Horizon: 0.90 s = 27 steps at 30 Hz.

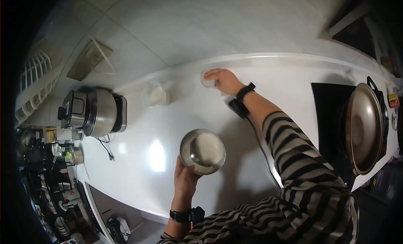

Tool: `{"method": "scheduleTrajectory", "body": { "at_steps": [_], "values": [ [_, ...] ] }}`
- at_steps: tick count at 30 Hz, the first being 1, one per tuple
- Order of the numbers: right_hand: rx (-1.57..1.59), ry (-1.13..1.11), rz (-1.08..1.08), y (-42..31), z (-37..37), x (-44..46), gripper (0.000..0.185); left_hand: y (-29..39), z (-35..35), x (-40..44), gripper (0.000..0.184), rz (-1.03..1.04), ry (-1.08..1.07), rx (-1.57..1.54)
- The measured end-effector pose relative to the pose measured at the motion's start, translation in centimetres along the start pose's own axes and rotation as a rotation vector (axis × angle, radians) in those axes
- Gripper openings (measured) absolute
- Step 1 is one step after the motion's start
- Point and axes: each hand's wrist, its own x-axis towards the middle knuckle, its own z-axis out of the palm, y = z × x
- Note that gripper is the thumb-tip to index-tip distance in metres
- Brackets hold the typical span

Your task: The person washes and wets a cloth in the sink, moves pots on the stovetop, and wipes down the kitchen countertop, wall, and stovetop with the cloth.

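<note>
My left hand (185, 181) grips the rim of a round metal bowl (187, 140), thumb on the near edge. A pale, whitish mass (209, 149), its exact kind unclear, lies inside the bowl. Farther off, by the wall, my right hand (226, 81) has its fingers closed on a small translucent round piece (208, 81) that looks like a lid or shallow cup; the fingers partly cover it. To the left of that hand stands a clear container (153, 94) with something whitish in it. Both wrists wear black straps.
At the left stands a steel kitchen appliance (100, 111) with its plug and cord (110, 151) on the white counter (138, 177). A large pan (365, 126) sits on the black cooktop (325, 118) at the right. A black cable (262, 147) runs beneath my right arm.
</note>
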Motion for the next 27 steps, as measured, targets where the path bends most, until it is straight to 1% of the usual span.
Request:
{"method": "scheduleTrajectory", "body": {
  "at_steps": [2,3,4,5,7,8,10,12,13,15,16,17,18,19,20,21,23,24,25,27],
  "values": [
    [0.023,-0.009,0.021,-0.2,0.7,-0.1,0.045,0.5,-0.3,-1.0,0.052,0.042,0.036,-0.036],
    [0.108,-0.012,0.026,-0.9,1.2,-1.3,0.046,0.9,0.0,-1.5,0.051,0.059,0.050,-0.038],
    [0.142,-0.072,-0.018,-2.2,1.5,-3.1,0.045,1.1,-0.1,-1.9,0.050,0.084,0.063,-0.035],
    [0.129,-0.129,-0.005,-4.7,1.6,-5.4,0.045,1.0,-0.7,-2.1,0.049,0.101,0.074,-0.043],
    [0.300,-0.245,-0.013,-7.9,3.4,-11.6,0.030,1.3,-1.3,-2.5,0.048,0.133,0.073,-0.042],
    [0.238,-0.299,-0.081,-11.3,2.5,-14.3,0.024,1.4,-1.4,-2.7,0.047,0.148,0.061,-0.037],
    [0.299,-0.193,-0.073,-16.0,1.1,-19.3,0.022,1.4,-1.7,-2.6,0.046,0.148,0.030,-0.052],
    [0.224,-0.385,0.143,-18.7,-0.9,-22.0,0.021,1.8,-0.4,-2.9,0.049,0.145,0.024,-0.016],
    [0.328,-0.316,0.199,-17.1,-0.8,-23.3,0.026,1.7,-0.2,-2.9,0.052,0.153,0.005,-0.032],
    [0.700,0.149,0.346,-16.1,-6.1,-22.5,0.033,1.4,0.1,-3.0,0.054,0.135,-0.035,-0.012],
    [0.417,0.344,0.478,-15.5,-9.5,-21.3,0.034,1.2,0.2,-3.3,0.054,0.128,-0.049,-0.002],
    [0.357,0.457,0.707,-16.1,-14.2,-19.1,0.034,1.2,0.3,-3.5,0.055,0.108,-0.046,0.005],
    [0.313,0.549,0.747,-13.7,-17.3,-18.5,0.037,1.1,0.4,-3.5,0.055,0.094,-0.047,0.009],
    [0.175,0.661,0.657,-9.6,-19.2,-18.1,0.037,1.1,0.5,-3.5,0.055,0.083,-0.048,0.013],
    [0.021,0.771,0.578,-5.6,-21.2,-17.7,0.037,1.2,0.7,-3.6,0.056,0.082,-0.040,0.020],
    [-0.240,0.797,0.626,-1.9,-22.4,-17.7,0.035,1.2,1.0,-3.6,0.056,0.081,-0.031,0.027],
    [-0.708,0.527,0.753,4.8,-22.1,-19.4,0.038,1.0,0.6,-3.2,0.055,0.080,-0.030,0.022],
    [-0.934,0.375,0.799,7.0,-21.6,-19.2,0.041,0.9,0.7,-2.9,0.055,0.081,-0.029,0.010],
    [-0.944,0.399,0.887,7.2,-19.9,-18.4,0.050,0.8,0.6,-2.8,0.054,0.082,-0.019,0.002],
    [-0.930,0.384,0.824,6.7,-16.7,-16.0,0.051,0.4,-0.1,-2.7,0.053,0.099,-0.005,-0.025]
  ]
}}
